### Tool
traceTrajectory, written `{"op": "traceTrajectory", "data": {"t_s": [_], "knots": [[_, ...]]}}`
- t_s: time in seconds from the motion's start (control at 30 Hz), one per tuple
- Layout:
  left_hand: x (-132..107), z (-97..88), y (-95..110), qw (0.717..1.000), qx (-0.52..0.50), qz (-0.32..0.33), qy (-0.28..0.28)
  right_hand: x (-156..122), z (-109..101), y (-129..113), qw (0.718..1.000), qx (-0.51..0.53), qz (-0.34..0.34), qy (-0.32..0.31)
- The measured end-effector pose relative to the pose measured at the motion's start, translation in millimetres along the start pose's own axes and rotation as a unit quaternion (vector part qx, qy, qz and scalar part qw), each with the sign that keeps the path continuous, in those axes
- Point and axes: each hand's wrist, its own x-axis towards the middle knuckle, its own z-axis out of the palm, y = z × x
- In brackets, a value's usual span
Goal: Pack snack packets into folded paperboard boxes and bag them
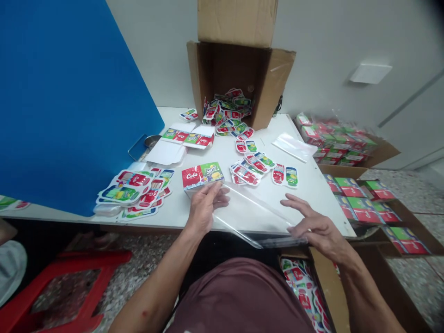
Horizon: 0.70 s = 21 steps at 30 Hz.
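Note:
A clear plastic bag is stretched between my two hands over the front edge of the table. My left hand pinches the bag's left end, right beside a small red and green box printed "Cola" and "Sprite". Whether those fingers also grip the box, I cannot tell. On the other side, my right hand holds the bag's right end between thumb and lower fingers, its upper fingers lifted. Behind the bag lies a loose pile of printed sachets, with another sachet to its right.
At the back stands an open carton spilling sachets. Flattened boxes and a stack of sachets lie left, by a blue panel. Flat clear bags lie right. Cartons of packed boxes and a red stool flank the table.

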Motion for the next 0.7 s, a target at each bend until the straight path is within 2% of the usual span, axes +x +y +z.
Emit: {"op": "traceTrajectory", "data": {"t_s": [0.03,0.1,0.17,0.23,0.27,0.33,0.47,0.6,0.7], "knots": [[-1.1,2.7,1.3,1.000,0.002,0.022,-0.006,-3.2,-0.6,-0.3,0.999,0.011,0.031,-0.004],[-2.9,8.5,4.1,0.997,0.013,0.078,-0.013,-7.5,3.2,4.1,0.991,0.092,0.085,0.036],[-3.2,13.7,7.4,0.992,0.032,0.122,-0.021,-6.9,12.3,12.8,0.960,0.221,0.130,0.108],[-2.3,17.6,11.0,0.987,0.053,0.149,-0.029,-1.1,23.9,21.3,0.917,0.331,0.169,0.143],[-1.4,19.1,12.8,0.985,0.062,0.157,-0.031,3.1,29.6,24.1,0.901,0.366,0.190,0.133],[0.3,21.1,16.1,0.983,0.077,0.166,-0.032,12.4,38.4,26.0,0.887,0.392,0.224,0.093],[1.8,20.7,19.3,0.974,0.115,0.195,-0.024,23.3,41.6,21.5,0.891,0.377,0.252,0.035],[2.5,18.1,17.2,0.967,0.141,0.212,-0.023,22.7,37.3,24.5,0.886,0.359,0.291,0.032],[4.1,17.7,14.9,0.970,0.130,0.203,-0.036,21.4,40.0,33.5,0.854,0.385,0.349,0.020]]}}
